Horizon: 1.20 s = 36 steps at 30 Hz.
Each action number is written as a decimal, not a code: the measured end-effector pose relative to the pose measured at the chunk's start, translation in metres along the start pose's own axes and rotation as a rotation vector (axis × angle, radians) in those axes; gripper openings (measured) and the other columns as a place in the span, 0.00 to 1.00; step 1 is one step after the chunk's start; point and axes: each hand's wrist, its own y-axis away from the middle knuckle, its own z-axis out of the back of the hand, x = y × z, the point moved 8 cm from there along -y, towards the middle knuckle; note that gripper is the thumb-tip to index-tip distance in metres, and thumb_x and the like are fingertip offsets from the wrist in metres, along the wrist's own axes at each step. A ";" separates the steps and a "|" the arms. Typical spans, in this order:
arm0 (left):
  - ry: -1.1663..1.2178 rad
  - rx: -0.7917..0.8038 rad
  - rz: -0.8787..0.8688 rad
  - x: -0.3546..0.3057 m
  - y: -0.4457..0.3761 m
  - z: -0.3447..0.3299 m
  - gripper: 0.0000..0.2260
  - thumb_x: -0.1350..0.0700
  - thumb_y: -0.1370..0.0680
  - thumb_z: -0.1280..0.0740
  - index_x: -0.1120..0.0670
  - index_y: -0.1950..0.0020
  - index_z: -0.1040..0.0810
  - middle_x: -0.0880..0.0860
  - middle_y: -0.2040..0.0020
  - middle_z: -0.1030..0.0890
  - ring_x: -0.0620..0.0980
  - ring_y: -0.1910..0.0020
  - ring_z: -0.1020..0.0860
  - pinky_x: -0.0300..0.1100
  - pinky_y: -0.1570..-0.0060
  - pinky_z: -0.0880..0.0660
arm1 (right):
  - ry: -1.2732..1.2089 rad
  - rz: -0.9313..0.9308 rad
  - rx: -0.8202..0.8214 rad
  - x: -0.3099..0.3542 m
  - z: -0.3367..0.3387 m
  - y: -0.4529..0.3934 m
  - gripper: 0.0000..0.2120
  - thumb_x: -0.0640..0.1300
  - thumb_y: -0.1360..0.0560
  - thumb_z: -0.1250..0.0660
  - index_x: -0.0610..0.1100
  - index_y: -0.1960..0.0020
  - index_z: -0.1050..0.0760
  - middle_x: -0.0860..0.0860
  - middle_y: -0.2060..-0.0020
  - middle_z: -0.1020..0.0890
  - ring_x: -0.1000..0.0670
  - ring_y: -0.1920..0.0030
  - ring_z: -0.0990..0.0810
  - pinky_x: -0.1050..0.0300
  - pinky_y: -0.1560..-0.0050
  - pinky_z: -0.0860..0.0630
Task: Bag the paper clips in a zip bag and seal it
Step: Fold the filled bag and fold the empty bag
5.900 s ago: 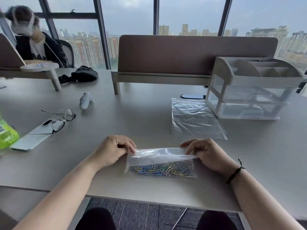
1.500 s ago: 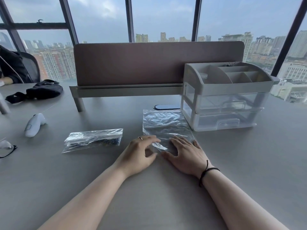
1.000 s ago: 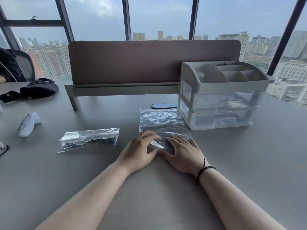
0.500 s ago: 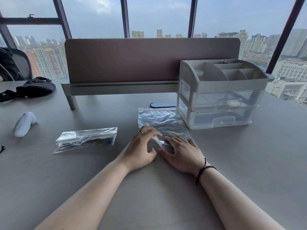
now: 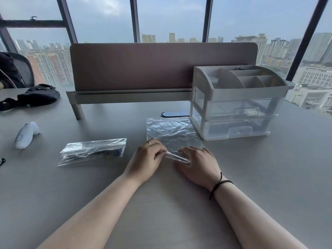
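A clear zip bag holding coloured paper clips [image 5: 93,151] lies flat on the grey table, left of my hands. A stack of empty clear zip bags [image 5: 170,131] lies in front of the organizer. My left hand [image 5: 146,159] pinches the near edge of the top empty bag, lifting it a little. My right hand [image 5: 196,163] rests on the same near edge, fingers spread and pressing down. Whether the filled bag's zip is closed cannot be made out.
A grey-and-clear desk organizer with drawers [image 5: 235,102] stands at the back right. A brown desk divider [image 5: 143,67] runs across the back. A white controller [image 5: 27,134] and a black bag [image 5: 38,95] lie at the left. A person's sleeve shows at the far left.
Since 5.9 s ago the filled bag was set down at the left and both hands went to the empty bags. In the last second my left fingers have pinched up the near edge.
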 end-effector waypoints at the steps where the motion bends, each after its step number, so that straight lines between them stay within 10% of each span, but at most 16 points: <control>1: -0.004 -0.011 -0.005 -0.001 0.000 0.002 0.03 0.63 0.25 0.27 0.55 0.56 0.17 0.48 0.57 0.19 0.44 0.60 0.20 0.43 0.56 0.21 | 0.000 0.011 0.010 0.001 -0.001 0.000 0.24 0.65 0.29 0.37 0.56 0.37 0.24 0.59 0.41 0.19 0.53 0.41 0.22 0.55 0.38 0.33; 9: -0.039 -0.074 0.041 0.008 0.002 0.014 0.04 0.57 0.21 0.31 0.53 0.50 0.16 0.47 0.53 0.14 0.46 0.54 0.17 0.45 0.54 0.21 | 0.023 -0.005 -0.136 -0.006 0.010 -0.001 0.08 0.50 0.24 0.37 0.49 0.54 0.20 0.51 0.56 0.15 0.43 0.52 0.19 0.55 0.59 0.33; 23: -0.294 0.084 0.062 0.007 0.048 0.037 0.17 0.37 0.23 0.43 0.40 0.43 0.18 0.51 0.66 0.21 0.55 0.65 0.18 0.42 0.64 0.22 | 0.063 0.038 -0.061 -0.012 0.012 0.027 0.09 0.50 0.23 0.38 0.53 0.49 0.19 0.54 0.54 0.16 0.44 0.51 0.19 0.53 0.58 0.25; 36: -0.255 0.084 -0.099 -0.032 0.118 0.093 0.15 0.39 0.20 0.42 0.42 0.44 0.20 0.47 0.66 0.19 0.48 0.68 0.19 0.40 0.67 0.22 | 0.056 0.324 -0.145 0.023 0.044 0.117 0.15 0.58 0.21 0.44 0.54 0.52 0.20 0.57 0.62 0.18 0.50 0.60 0.19 0.57 0.64 0.25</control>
